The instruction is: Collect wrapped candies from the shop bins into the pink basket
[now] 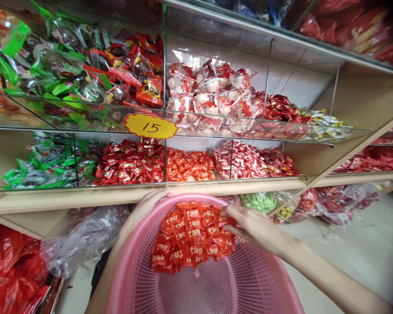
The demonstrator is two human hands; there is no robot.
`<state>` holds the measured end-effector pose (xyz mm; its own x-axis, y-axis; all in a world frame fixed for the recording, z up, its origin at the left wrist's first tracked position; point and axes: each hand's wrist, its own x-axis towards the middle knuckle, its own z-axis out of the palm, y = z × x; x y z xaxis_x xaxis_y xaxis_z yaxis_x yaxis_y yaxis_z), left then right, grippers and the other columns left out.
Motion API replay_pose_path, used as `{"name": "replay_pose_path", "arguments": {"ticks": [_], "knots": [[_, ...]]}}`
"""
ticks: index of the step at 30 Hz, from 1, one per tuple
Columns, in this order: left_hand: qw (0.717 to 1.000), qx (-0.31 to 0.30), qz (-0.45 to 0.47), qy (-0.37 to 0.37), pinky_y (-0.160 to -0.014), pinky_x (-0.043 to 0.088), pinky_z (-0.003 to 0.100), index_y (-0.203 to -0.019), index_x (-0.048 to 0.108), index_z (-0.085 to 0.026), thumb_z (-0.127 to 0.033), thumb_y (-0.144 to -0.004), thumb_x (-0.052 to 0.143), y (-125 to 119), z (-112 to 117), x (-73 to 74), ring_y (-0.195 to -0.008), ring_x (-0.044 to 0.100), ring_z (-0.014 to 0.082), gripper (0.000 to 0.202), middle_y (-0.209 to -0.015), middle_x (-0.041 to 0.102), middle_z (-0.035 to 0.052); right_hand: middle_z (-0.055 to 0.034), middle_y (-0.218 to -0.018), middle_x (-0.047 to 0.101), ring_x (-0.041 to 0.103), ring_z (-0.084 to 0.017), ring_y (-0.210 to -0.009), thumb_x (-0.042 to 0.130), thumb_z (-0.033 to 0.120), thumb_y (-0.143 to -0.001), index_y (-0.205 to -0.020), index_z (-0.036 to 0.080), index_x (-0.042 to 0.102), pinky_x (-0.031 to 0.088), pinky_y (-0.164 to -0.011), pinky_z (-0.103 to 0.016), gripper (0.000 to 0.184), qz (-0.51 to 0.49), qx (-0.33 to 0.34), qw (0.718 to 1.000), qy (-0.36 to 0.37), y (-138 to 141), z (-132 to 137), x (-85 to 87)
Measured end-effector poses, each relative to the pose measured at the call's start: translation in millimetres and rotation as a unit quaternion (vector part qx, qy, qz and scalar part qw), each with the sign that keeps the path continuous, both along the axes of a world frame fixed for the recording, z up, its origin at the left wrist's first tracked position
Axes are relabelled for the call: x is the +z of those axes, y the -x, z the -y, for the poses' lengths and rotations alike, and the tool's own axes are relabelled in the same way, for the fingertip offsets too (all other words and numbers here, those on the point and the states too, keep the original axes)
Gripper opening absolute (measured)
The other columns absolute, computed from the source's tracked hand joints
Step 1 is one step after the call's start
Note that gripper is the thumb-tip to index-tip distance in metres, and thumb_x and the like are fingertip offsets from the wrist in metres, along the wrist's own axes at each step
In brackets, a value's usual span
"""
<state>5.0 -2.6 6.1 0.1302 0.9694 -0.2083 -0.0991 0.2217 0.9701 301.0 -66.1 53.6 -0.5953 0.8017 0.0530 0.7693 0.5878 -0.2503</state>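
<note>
A pink plastic basket point(132, 237) with perforated walls stands tilted against the front of the shelf. Along its far left rim lies my left hand point(149, 208), holding the basket from outside, its forearm running down beside the wall. Inside, orange-red candy packets point(193, 235) with pale lettering form a cluster against the far wall. My right hand point(249, 224) reaches over the right rim, its thumb and fingers closed on the right end of that cluster; some fingertips are hidden by packets. A small pale piece point(197, 274) rests on the basket's bottom.
Glass-divided shelves hold similar orange-red packets point(190, 163), red packets point(131, 163), green-wrapped packets point(52, 159) and white-red packets point(212, 93). A yellow tag point(150, 125) reads 15. Below the wooden ledge point(85, 196) sit clear plastic bags point(85, 237); red bags point(13, 261) lie at left.
</note>
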Motion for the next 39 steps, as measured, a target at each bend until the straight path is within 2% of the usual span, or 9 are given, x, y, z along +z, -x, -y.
{"name": "replay_pose_path", "arguments": {"ticks": [7, 12, 16, 20, 23, 29, 34, 39], "knots": [[1.0, -0.017, 0.017, 0.008, -0.068, 0.043, 0.026, -0.078, 0.069, -0.019, -0.045, -0.07, 0.065, 1, -1, -3.6, -0.066, 0.062, 0.015, 0.027, -0.074, 0.07, 0.0016, -0.0038, -0.09, 0.06, 0.058, -0.017, -0.077, 0.042, 0.025, -0.092, -0.09, 0.022, 0.049, 0.043, -0.066, -0.03, 0.008, 0.036, 0.016, 0.999, 0.009, 11, 8, -12.4], [1.0, -0.012, 0.016, 0.002, -0.067, 0.043, 0.026, -0.078, 0.069, -0.018, -0.046, -0.069, 0.065, 1, -1, -3.0, -0.065, 0.061, 0.0152, 0.029, -0.071, 0.069, 0.0012, -0.0031, -0.089, 0.06, 0.059, -0.017, -0.076, 0.045, 0.022, -0.091, -0.088, 0.021, 0.05, 0.043, -0.065, -0.03, 0.006, 0.098, 0.022, 0.993, -0.056, 23, 9, -19.0], [1.0, -0.007, 0.015, 0.001, -0.07, 0.043, 0.026, -0.079, 0.068, -0.017, -0.045, -0.07, 0.066, 2, -3, -3.6, -0.069, 0.062, 0.0159, 0.03, -0.077, 0.07, 0.003, -0.0021, -0.086, 0.06, 0.06, -0.016, -0.07, 0.048, 0.019, -0.09, -0.086, 0.019, 0.051, 0.042, -0.061, -0.03, 0.005, 0.128, 0.036, 0.984, -0.122, 27, 8, -25.4], [1.0, -0.014, 0.017, 0.013, -0.065, 0.044, 0.026, -0.079, 0.068, -0.017, -0.045, -0.071, 0.065, 2, -3, -3.8, -0.064, 0.061, 0.0155, 0.029, -0.073, 0.069, 0.0024, -0.0021, -0.086, 0.06, 0.06, -0.017, -0.072, 0.051, 0.016, -0.088, -0.087, 0.019, 0.053, 0.043, -0.062, -0.031, 0.003, 0.146, 0.044, 0.979, -0.132, 30, 8, -27.9], [1.0, -0.019, 0.012, 0.021, -0.062, 0.044, 0.025, -0.079, 0.069, -0.018, -0.045, -0.071, 0.064, 1, -2, -2.2, -0.061, 0.06, 0.0144, 0.029, -0.069, 0.069, 0.0015, -0.0021, -0.087, 0.06, 0.06, -0.018, -0.073, 0.051, 0.016, -0.087, -0.088, 0.018, 0.054, 0.043, -0.062, -0.031, 0.003, 0.147, 0.045, 0.979, -0.136, 33, 8, -29.5], [1.0, -0.021, 0.005, 0.02, -0.064, 0.044, 0.024, -0.08, 0.069, -0.018, -0.045, -0.072, 0.063, 1, -1, 0.9, -0.063, 0.06, 0.0133, 0.028, -0.07, 0.07, 0.0011, -0.0036, -0.088, 0.06, 0.059, -0.017, -0.075, 0.049, 0.015, -0.088, -0.087, 0.018, 0.054, 0.042, -0.063, -0.03, 0.006, 0.126, 0.054, 0.98, -0.143, 39, 6, -33.9], [0.999, -0.025, 0.009, 0.023, -0.063, 0.044, 0.024, -0.081, 0.069, -0.018, -0.046, -0.072, 0.063, 1, 0, 0.5, -0.064, 0.061, 0.0138, 0.029, -0.071, 0.07, 0.0019, -0.003, -0.084, 0.059, 0.058, -0.015, -0.07, 0.048, 0.014, -0.088, -0.081, 0.017, 0.052, 0.039, -0.058, -0.028, 0.008, 0.112, 0.036, 0.981, -0.153, 41, 4, -36.1], [0.999, -0.026, 0.013, 0.022, -0.062, 0.044, 0.025, -0.08, 0.068, -0.018, -0.046, -0.072, 0.063, 1, -1, -0.8, -0.062, 0.061, 0.0143, 0.029, -0.07, 0.069, 0.0019, -0.0032, -0.087, 0.059, 0.059, -0.015, -0.072, 0.048, 0.018, -0.089, -0.083, 0.017, 0.053, 0.041, -0.059, -0.028, 0.007, 0.102, 0.038, 0.981, -0.164, 41, 7, -35.8]]}}
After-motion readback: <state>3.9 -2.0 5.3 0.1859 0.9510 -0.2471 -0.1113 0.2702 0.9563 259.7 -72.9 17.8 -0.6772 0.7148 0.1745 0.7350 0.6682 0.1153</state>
